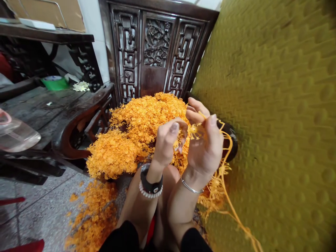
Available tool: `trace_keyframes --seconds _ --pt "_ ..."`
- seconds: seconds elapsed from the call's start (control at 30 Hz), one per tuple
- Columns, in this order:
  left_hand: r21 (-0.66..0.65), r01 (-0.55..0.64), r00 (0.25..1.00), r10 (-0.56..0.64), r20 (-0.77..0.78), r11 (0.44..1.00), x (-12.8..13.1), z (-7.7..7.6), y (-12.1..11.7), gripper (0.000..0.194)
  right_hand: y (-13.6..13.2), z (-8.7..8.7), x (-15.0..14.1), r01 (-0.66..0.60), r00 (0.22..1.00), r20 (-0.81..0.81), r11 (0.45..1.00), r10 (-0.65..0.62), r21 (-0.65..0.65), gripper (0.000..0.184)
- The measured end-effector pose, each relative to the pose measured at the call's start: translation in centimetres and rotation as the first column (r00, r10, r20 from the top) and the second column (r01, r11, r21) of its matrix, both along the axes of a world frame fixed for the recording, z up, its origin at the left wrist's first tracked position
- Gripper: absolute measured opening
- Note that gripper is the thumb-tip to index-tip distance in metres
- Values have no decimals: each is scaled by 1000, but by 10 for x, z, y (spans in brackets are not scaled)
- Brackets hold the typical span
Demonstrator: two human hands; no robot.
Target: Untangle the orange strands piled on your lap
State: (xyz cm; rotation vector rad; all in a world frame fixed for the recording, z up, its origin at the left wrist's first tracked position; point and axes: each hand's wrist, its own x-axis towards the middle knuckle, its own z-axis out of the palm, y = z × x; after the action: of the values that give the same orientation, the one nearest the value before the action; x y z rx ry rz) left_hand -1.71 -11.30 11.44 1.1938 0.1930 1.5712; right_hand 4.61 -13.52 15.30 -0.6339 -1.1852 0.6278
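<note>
My left hand (166, 141), with a dark band and a white bead bracelet at the wrist, is closed, thumb against the curled fingers. Orange spiky bits show at its fingertips, seemingly a small plastic flower piece. Beside it my right hand (204, 147) curls round an orange strand (228, 150), which runs over the fingers and hangs down to the lower right. Between the two hands sits an orange flower piece (194, 131). A large heap of orange flower pieces (149, 112) lies just beyond my hands. Exactly how the fingertips grip is partly hidden.
On the left stands a dark wooden bench (47, 112) with green tape (55, 83) and a clear bottle (18, 131). A carved wooden panel (157, 45) closes off the back. A yellow-green textured mat (275, 105) rises on the right. Orange pieces (91, 217) litter the floor.
</note>
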Motion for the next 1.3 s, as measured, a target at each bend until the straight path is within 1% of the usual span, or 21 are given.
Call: trace_keyframes --seconds 0.1,0.17,0.2,0.23,0.3,0.4,0.47,0.5,0.53,0.6,0.67,0.73,0.77,0.83,1.0,1.03,1.07,1.1,1.17,1.23,1.3 --pt "64 -151 976 159 -151 987 3 3 -5 38 0 -1 -1 -82 996 29 993 84 -80 27" --pt "75 -203 964 213 -159 976 6 6 -9 37 3 -3 0 -169 985 8 978 171 -122 31" --pt "63 -205 968 212 -132 977 8 8 -10 40 4 -4 1 -215 977 -19 967 214 -137 33" --pt "47 -183 978 187 -89 982 9 9 -11 43 6 -6 2 -254 967 -56 957 248 -141 35" --pt "1 -91 995 91 33 996 10 10 -11 46 10 -9 4 -305 945 -160 946 286 -113 33" --pt "-99 70 973 -46 228 993 7 11 -7 51 15 -12 6 -370 870 -347 929 349 5 25" --pt "-133 142 952 -98 292 981 5 11 -5 52 17 -12 5 -408 817 -422 911 393 60 24" --pt "-141 167 947 -119 297 976 5 10 -4 52 17 -11 5 -415 807 -433 907 401 67 26" --pt "-145 186 946 -138 292 972 5 10 -3 51 17 -10 4 -413 811 -429 909 397 61 28" --pt "-153 192 950 -145 275 969 6 10 -4 52 15 -8 2 -362 857 -382 932 347 34 36" --pt "-147 154 962 -114 249 977 6 10 -7 51 12 -6 1 -248 931 -275 969 239 1 41" --pt "-115 85 972 -57 227 990 5 11 -10 47 10 -5 1 -124 983 -137 992 120 -22 38" --pt "-100 48 976 -25 216 994 4 12 -12 45 9 -5 3 -82 994 -75 996 79 -29 35" --pt "-103 -32 977 53 208 994 0 13 -13 40 9 -6 7 -49 999 20 998 50 -44 33" --pt "-192 -188 957 223 183 963 -17 13 -10 40 4 -8 22 27 978 209 999 -17 -46 35" --pt "-186 -213 961 240 140 959 -21 13 -9 41 2 -9 25 10 966 259 999 4 -52 36" --pt "-167 -228 967 243 77 959 -25 12 -8 41 0 -11 28 -43 952 299 997 59 -58 38" --pt "-136 -232 972 235 7 963 -29 11 -8 42 -1 -12 30 -137 937 318 989 149 -58 39" --pt "-66 -197 976 190 -104 978 -35 9 -9 43 -2 -13 31 -358 899 261 934 351 -23 42" --pt "-35 -112 989 108 -102 993 -33 8 -11 44 0 -10 25 -500 863 128 863 488 76 46" --pt "-24 -4 1000 4 16 1000 -24 7 -14 48 5 -2 14 -561 818 21 788 575 255 51"
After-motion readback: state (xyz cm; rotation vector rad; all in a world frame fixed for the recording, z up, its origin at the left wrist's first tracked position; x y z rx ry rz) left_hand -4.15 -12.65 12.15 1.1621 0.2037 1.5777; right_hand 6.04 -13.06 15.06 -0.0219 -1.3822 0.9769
